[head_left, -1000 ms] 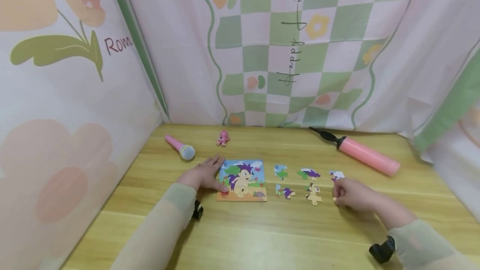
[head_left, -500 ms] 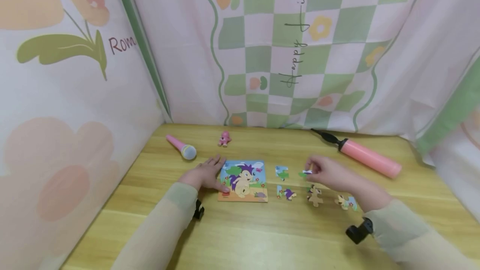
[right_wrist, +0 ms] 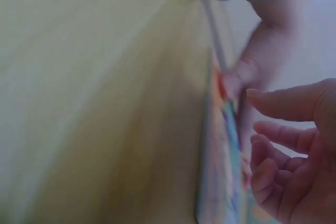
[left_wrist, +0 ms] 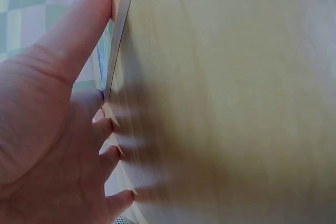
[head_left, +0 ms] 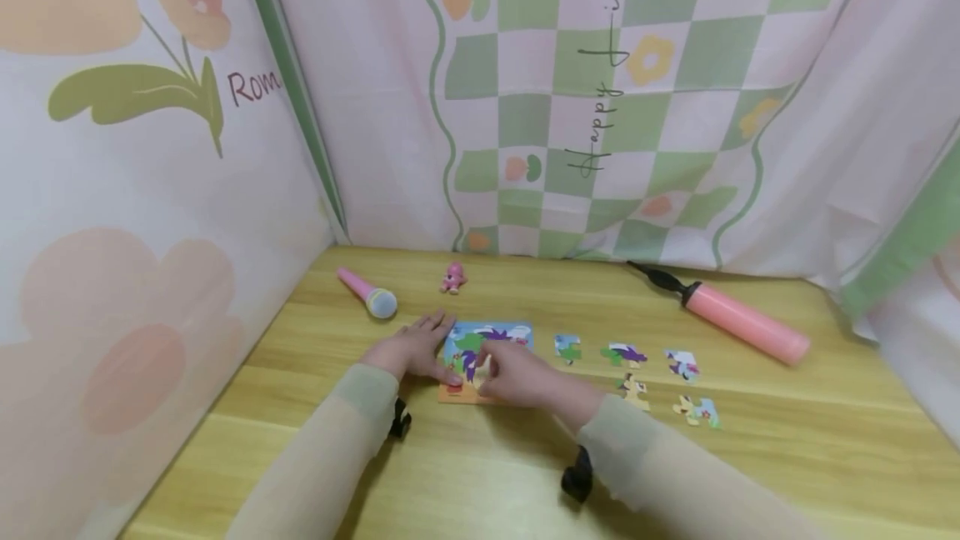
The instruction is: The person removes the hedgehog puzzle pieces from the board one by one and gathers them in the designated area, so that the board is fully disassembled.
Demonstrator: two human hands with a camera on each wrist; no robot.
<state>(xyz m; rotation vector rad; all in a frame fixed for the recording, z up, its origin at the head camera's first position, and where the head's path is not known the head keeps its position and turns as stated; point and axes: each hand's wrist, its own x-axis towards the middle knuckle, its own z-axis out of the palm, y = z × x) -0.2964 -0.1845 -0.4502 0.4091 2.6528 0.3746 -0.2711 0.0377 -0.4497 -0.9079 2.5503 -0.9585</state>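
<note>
A flat puzzle board [head_left: 468,332] with a hedgehog picture lies on the table in the head view. My left hand [head_left: 408,351] rests at its left side, thumb on the front left corner, fingers spread on the table. The left wrist view shows that left hand [left_wrist: 58,114] against the board's edge [left_wrist: 118,40]. Over the board's middle hovers my right hand [head_left: 517,373], covering much of the picture. In the right wrist view, the right hand [right_wrist: 294,150] has thumb and forefinger apart, nothing between them, the other fingers loosely curled.
To the right of the board lie several loose jigsaw pieces [head_left: 682,365]. Behind stand a pink toy figure [head_left: 453,278] and a toy microphone [head_left: 367,293]. A pink hand pump [head_left: 742,322] lies at the back right, below the checked curtain [head_left: 585,123].
My right hand has swept left from the far loose pieces, past the middle ones, to above the board. My left hand stays in place, and the head view has shifted slightly.
</note>
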